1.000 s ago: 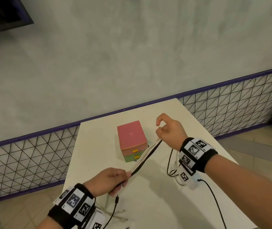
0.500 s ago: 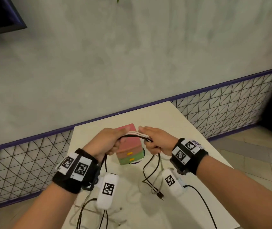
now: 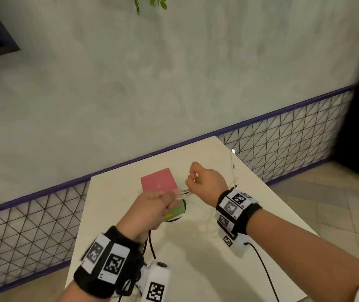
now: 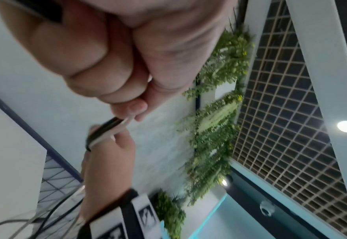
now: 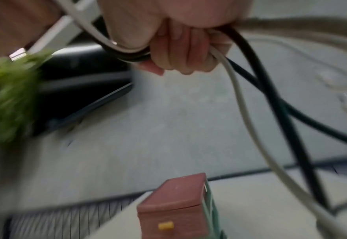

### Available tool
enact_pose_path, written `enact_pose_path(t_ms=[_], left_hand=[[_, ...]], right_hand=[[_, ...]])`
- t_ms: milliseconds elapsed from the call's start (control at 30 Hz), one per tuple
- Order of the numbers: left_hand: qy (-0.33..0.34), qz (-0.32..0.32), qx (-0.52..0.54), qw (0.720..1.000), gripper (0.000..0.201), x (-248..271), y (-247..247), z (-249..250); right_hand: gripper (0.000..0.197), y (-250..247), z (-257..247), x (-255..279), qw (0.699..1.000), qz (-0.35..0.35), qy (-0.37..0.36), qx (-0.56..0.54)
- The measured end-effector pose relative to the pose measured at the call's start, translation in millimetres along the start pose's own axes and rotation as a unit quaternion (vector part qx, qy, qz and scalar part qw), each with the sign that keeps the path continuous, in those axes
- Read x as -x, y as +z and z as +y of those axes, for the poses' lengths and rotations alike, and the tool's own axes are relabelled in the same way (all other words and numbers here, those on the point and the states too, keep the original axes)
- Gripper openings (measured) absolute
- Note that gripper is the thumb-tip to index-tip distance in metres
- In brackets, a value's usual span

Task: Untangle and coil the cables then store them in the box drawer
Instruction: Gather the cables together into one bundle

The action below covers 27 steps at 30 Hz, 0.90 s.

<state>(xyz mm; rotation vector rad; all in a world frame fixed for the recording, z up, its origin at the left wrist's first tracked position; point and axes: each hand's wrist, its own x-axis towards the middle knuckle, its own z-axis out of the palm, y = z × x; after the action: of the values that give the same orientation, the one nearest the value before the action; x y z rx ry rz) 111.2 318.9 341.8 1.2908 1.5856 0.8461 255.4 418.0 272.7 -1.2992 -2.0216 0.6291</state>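
Black and white cables (image 3: 184, 192) stretch in a short bundle between my two hands, above the table. My left hand (image 3: 157, 202) is a fist and pinches one end of the bundle (image 4: 107, 129) between thumb and fingers. My right hand (image 3: 199, 179) has its fingers (image 5: 180, 55) curled round loops of black and white cable (image 5: 248, 90). The box (image 3: 159, 180), with its pink top and green lower drawer (image 3: 176, 212), stands just behind and under my hands; its yellow handle (image 5: 165, 225) shows in the right wrist view. A white cable end with a plug (image 3: 233, 151) sticks up beyond my right wrist.
The white table (image 3: 196, 269) is narrow, with floor dropping off on both sides. Behind it stand a wire-mesh barrier (image 3: 283, 149) and a grey wall. Slack black cable (image 3: 151, 245) hangs below my left wrist, and a black lead (image 3: 261, 264) runs from my right wrist device.
My right hand has moved up and to the right with the cables, and my left has dropped closer to me. The white plug end has swung up at the right.
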Motion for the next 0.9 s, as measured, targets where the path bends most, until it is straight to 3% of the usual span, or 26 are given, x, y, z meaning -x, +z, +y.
enact_pose_path(t_ms=[33, 100, 233, 267, 300, 367, 400, 467, 533, 600, 700, 800, 833, 900], left_hand=[[0.003, 0.012, 0.014, 1.0, 0.041, -4, -5, 1], [0.009, 0.025, 0.031, 0.999, 0.041, -9, -19, 3], [0.002, 0.056, 0.081, 0.995, 0.042, -13, -55, 11], [-0.001, 0.053, 0.081, 0.995, 0.042, -12, -61, 12], [-0.001, 0.046, 0.076, 0.996, 0.042, -11, -64, 14], [0.005, 0.026, 0.054, 0.998, 0.043, -7, -59, 17], [0.012, 0.013, 0.044, 0.999, 0.043, -5, -53, 19], [0.031, -0.006, 0.033, 0.999, 0.043, -2, -43, 25], [0.035, -0.004, 0.041, 0.999, 0.042, -3, -43, 30], [0.026, 0.013, 0.074, 0.997, 0.04, -7, -52, 33], [0.009, 0.045, 0.115, 0.992, 0.04, -14, -77, 35], [-0.001, 0.054, 0.131, 0.99, 0.04, -17, -93, 36], [-0.002, 0.055, 0.13, 0.99, 0.041, -17, -94, 35], [0.003, 0.055, 0.115, 0.992, 0.041, -17, -91, 34]], right_hand=[[0.021, 1, 8, -3, 0.994, -0.017, 0.033, -0.099], [0.035, -1, 24, -1, 0.946, -0.093, 0.119, -0.285], [0.046, 1, 62, 21, 0.857, -0.23, 0.248, -0.389], [0.048, 4, 68, 24, 0.855, -0.229, 0.264, -0.382], [0.048, 7, 69, 26, 0.883, -0.206, 0.252, -0.337], [0.039, 15, 62, 29, 0.97, -0.145, 0.153, -0.119], [0.031, 19, 56, 29, 0.986, -0.131, 0.103, 0.011], [0.025, 26, 44, 30, 0.977, -0.098, 0.038, 0.188], [0.027, 32, 48, 25, 0.986, -0.073, 0.047, 0.145], [0.034, 30, 60, 18, 0.99, -0.072, 0.107, -0.056], [0.049, 19, 76, 17, 0.924, -0.094, 0.257, -0.268], [0.057, 13, 87, 28, 0.903, -0.177, 0.287, -0.267], [0.055, 16, 89, 30, 0.908, -0.182, 0.279, -0.255], [0.049, 22, 87, 34, 0.95, -0.168, 0.216, -0.148]])
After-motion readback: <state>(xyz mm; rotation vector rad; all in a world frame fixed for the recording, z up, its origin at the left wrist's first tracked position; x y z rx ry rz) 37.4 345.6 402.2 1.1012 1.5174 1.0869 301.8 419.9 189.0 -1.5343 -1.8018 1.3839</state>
